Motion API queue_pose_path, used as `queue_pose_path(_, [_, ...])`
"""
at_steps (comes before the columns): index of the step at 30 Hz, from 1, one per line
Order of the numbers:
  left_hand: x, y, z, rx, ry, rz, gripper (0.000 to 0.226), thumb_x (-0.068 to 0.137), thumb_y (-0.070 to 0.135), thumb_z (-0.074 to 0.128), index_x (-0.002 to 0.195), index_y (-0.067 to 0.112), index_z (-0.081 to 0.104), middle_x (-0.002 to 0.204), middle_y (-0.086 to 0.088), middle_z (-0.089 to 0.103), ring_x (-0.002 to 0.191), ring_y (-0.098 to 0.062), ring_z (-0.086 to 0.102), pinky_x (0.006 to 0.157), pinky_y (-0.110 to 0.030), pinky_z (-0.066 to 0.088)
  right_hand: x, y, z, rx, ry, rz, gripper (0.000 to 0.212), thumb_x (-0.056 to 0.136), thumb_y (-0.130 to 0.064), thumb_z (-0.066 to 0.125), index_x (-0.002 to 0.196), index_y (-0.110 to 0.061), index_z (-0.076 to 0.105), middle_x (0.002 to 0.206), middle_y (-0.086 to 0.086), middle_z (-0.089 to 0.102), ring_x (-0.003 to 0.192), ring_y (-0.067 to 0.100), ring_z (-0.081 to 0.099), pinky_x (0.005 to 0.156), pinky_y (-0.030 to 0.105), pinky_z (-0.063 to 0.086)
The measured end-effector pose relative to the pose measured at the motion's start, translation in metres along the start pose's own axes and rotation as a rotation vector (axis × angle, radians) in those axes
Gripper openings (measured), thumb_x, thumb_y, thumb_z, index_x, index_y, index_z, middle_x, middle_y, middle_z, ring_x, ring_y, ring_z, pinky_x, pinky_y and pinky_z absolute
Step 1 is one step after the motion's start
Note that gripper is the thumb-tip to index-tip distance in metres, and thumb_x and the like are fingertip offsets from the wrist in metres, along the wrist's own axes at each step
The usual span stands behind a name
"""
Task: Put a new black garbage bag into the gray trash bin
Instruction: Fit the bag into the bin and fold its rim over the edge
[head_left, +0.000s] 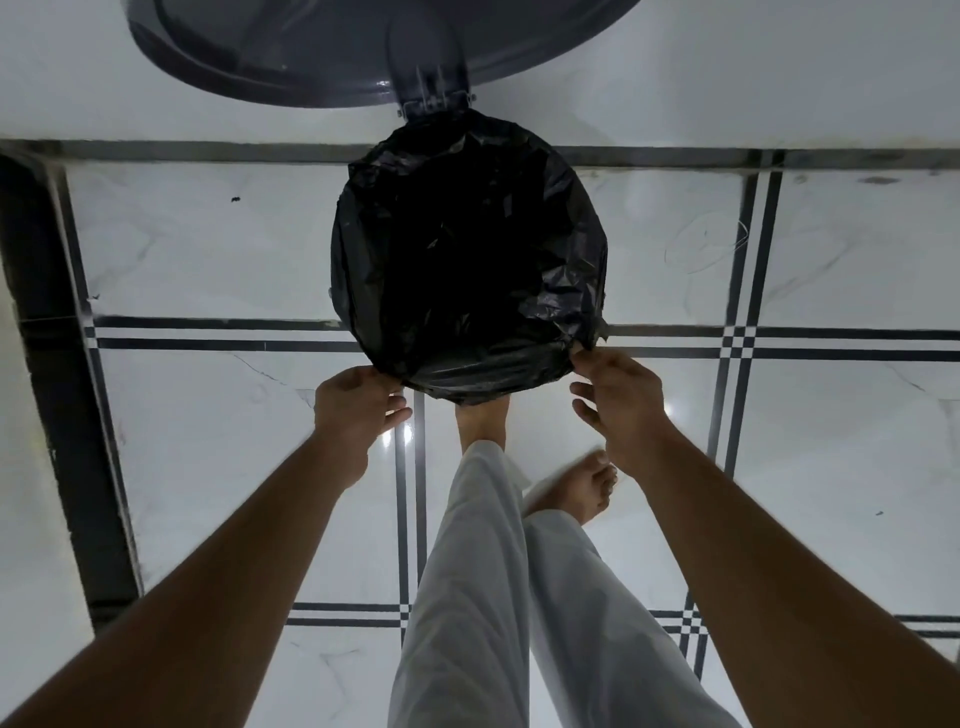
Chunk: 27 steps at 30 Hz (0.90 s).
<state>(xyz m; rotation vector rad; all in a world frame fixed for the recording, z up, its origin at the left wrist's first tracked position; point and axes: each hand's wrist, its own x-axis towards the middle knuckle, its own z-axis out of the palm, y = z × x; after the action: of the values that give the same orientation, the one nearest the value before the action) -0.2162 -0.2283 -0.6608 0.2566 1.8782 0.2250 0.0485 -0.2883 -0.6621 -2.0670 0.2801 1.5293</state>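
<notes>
Both your arms reach straight down and forward. Your left hand (353, 402) pinches the near left edge of the black garbage bag (467, 260); your right hand (618, 395) pinches its near right edge. The one bag is stretched over the rim of the gray trash bin, whose lid (291, 57) stands open at the far side, on the tiled floor (208, 249).

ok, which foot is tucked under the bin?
The left foot: its toes vanish beneath the bagged rim of the gray trash bin. The right foot sits back, fully visible on the tile.
</notes>
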Motion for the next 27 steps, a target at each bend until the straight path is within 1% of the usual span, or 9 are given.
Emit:
queue_pose_path(4, [0.01,-0.005,0.01,-0.051,0.014,-0.057,0.017,0.107,-0.007,0.052,0.1,0.002,0.065,0.087,-0.012,0.063,0.082,-0.027,0.062,0.098,-0.048,0.062,0.012,0.0,0.012,-0.132,0.072,-0.033,0.01,0.098,-0.014,0.082,0.091,-0.012,0.076,0.077,0.002,0.066,0.063,0.015,0.052,0.056,0.026,0.042])
queue_pose_path(6, [0.02,-0.002,0.013,-0.041,0.006,-0.078,0.017,0.108,-0.006,0.052,0.116,-0.002,0.066,0.091,-0.01,0.068,0.082,-0.023,0.07,0.086,-0.036,0.067,0.02,-0.008,0.017,-0.088,0.078,0.009,0.01,0.098,-0.013,0.082,0.092,-0.009,0.075,0.075,0.003,0.068,0.057,0.013,0.052,0.054,0.024,0.043])
queue_pose_path(8, [0.028,0.004,0.015,-0.075,0.024,-0.119,0.011,0.106,-0.005,0.058,0.106,-0.002,0.069,0.096,-0.012,0.076,0.086,-0.021,0.077,0.078,-0.027,0.067,0.028,-0.015,0.021,-0.022,0.074,0.049,0.009,0.098,-0.011,0.08,0.093,-0.01,0.074,0.072,0.003,0.07,0.052,0.009,0.056,0.053,0.02,0.052])
queue_pose_path(12, [0.037,0.021,0.009,-0.206,-0.051,-0.166,0.007,0.101,0.007,0.072,0.108,0.007,0.074,0.109,-0.013,0.081,0.094,-0.019,0.081,0.089,-0.03,0.066,0.032,-0.021,0.022,0.096,0.03,0.109,0.002,0.1,-0.013,0.076,0.1,-0.015,0.076,0.086,0.001,0.081,0.07,0.01,0.074,0.07,0.022,0.064])
queue_pose_path(15, [0.034,0.03,-0.004,-0.252,-0.175,-0.199,0.025,0.103,-0.003,0.058,0.122,0.001,0.074,0.12,-0.017,0.08,0.11,-0.026,0.08,0.104,-0.039,0.062,0.022,-0.025,0.021,0.163,0.02,0.129,0.01,0.102,-0.016,0.067,0.103,-0.016,0.077,0.097,0.0,0.082,0.083,0.015,0.077,0.079,0.027,0.065])
queue_pose_path(19, [0.018,0.037,-0.015,-0.205,-0.095,-0.238,0.027,0.103,0.0,0.048,0.117,0.007,0.07,0.126,-0.018,0.077,0.117,-0.034,0.076,0.093,-0.055,0.065,-0.001,-0.026,0.032,0.048,0.215,-0.147,0.026,0.096,-0.033,0.065,0.114,-0.018,0.078,0.104,-0.001,0.083,0.091,0.018,0.076,0.091,0.039,0.061])
queue_pose_path(22, [-0.002,0.048,0.0,-0.204,0.178,-0.02,0.019,0.108,0.012,0.047,0.111,0.009,0.065,0.116,-0.008,0.07,0.113,-0.026,0.071,0.101,-0.042,0.06,-0.026,-0.02,0.048,-0.022,0.265,-0.409,0.042,0.102,-0.047,0.063,0.138,-0.025,0.067,0.122,-0.01,0.076,0.116,0.013,0.071,0.103,0.035,0.054])
queue_pose_path(25, [-0.024,0.052,0.026,-0.131,0.203,0.287,0.026,0.109,0.028,0.048,0.132,0.02,0.057,0.121,0.008,0.065,0.106,-0.005,0.064,0.085,-0.016,0.053,-0.031,-0.016,0.067,0.008,0.088,-0.514,0.038,0.103,-0.055,0.057,0.139,-0.043,0.06,0.131,-0.012,0.074,0.127,0.017,0.07,0.11,0.046,0.056])
queue_pose_path(27, [-0.023,0.049,0.041,-0.118,0.141,0.356,0.036,0.109,0.042,0.043,0.141,0.029,0.054,0.139,0.009,0.063,0.122,-0.008,0.062,0.105,-0.028,0.053,-0.025,-0.015,0.074,0.005,0.042,-0.515,0.049,0.101,-0.061,0.054,0.148,-0.045,0.055,0.14,-0.015,0.07,0.135,0.02,0.066,0.116,0.054,0.053])
